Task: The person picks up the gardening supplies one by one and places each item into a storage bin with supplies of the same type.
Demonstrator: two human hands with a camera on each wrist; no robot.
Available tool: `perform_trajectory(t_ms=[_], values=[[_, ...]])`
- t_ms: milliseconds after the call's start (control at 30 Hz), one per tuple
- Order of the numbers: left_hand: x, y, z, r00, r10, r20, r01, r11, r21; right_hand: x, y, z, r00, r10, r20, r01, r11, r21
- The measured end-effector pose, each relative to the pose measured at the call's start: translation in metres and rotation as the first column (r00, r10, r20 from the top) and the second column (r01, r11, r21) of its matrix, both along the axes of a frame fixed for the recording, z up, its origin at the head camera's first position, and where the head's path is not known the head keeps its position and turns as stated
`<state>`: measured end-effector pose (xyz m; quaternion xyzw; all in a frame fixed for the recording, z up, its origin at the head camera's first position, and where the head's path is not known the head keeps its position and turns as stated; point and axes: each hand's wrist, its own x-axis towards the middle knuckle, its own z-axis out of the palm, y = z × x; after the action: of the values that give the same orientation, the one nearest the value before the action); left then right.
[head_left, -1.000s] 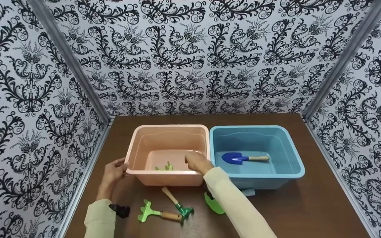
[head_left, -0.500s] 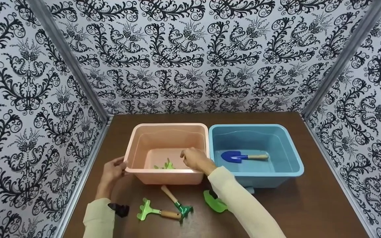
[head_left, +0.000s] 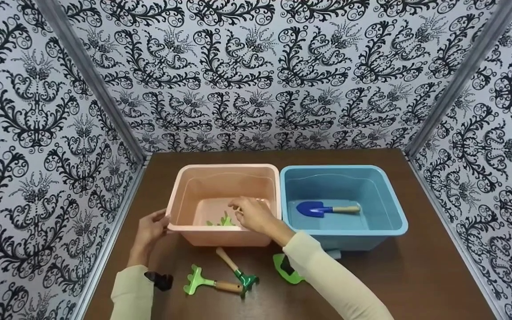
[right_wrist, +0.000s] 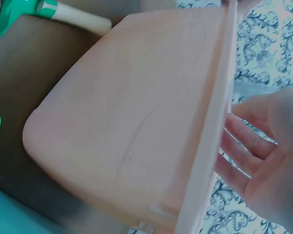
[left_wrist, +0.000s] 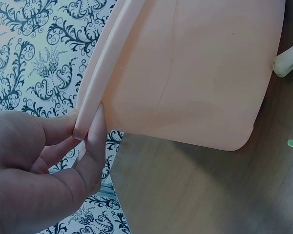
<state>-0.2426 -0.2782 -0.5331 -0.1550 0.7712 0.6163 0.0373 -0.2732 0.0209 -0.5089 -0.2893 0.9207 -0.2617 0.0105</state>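
Observation:
My left hand [head_left: 150,232] pinches the front left corner of the peach basin [head_left: 225,238]; in the left wrist view the thumb and fingers grip its rim [left_wrist: 90,105] from both sides. Over the inside of that basin is my right hand [head_left: 256,216], fingers loosely extended and nothing seen between them. Its fingers pass behind the rim in the right wrist view. A light green pronged piece [head_left: 226,220] lies on the basin floor near the right fingertips, its lower part hidden by the front wall.
Touching the peach basin's right side stands a blue basin [head_left: 349,242] holding a blue trowel [head_left: 313,209]. In front lie a light green hand rake [head_left: 194,281], a dark green hand rake [head_left: 248,280] and a green blade [head_left: 279,265] partly under the right sleeve. Patterned walls [head_left: 256,80] enclose the table.
My right hand has shifted left inside the peach basin, and its curled fingers have loosened and spread. The left hand keeps its hold on the rim.

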Motion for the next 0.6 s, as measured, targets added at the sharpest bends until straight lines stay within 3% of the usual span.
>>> perform_trajectory(t_ms=[300, 600], values=[[0.0, 0.0, -0.001, 1.0, 0.009, -0.005, -0.009, 0.999, 0.035, 0.031, -0.006, 0.002, 0.985, 0.075, -0.155, -0.088, 0.993, -0.079], [0.001, 0.0, -0.001, 1.0, 0.006, -0.023, -0.006, 1.0, 0.012, 0.055, -0.013, 0.004, 0.981, 0.103, -0.165, -0.117, 0.99, -0.078]])
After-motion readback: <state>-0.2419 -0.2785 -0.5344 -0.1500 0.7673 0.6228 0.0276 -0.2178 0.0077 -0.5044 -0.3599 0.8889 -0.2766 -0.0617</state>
